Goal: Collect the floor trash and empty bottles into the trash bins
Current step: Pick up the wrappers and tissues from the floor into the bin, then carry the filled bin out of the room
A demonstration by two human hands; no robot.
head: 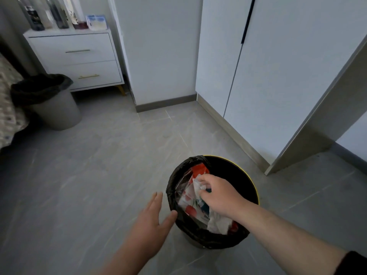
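Observation:
A round bin (238,167) with a yellow rim and a black liner stands on the floor in front of me, holding crumpled wrappers and paper (190,203). My right hand (218,195) reaches into it, fingers curled and pinching a piece of white and clear wrapper (196,184). My left hand (151,219) hovers just left of the bin with fingers straight, its thumb near the liner's edge, holding nothing. A second grey bin (57,112) with a black liner stands at the far left. Several bottles (35,14) stand on the nightstand.
A white two-drawer nightstand (75,58) stands at the back left, beside a bed edge (10,108). White wardrobe doors (278,76) line the right wall. A slanted desk panel (317,124) juts in at the right. Grey tile floor (99,165) spreads between them.

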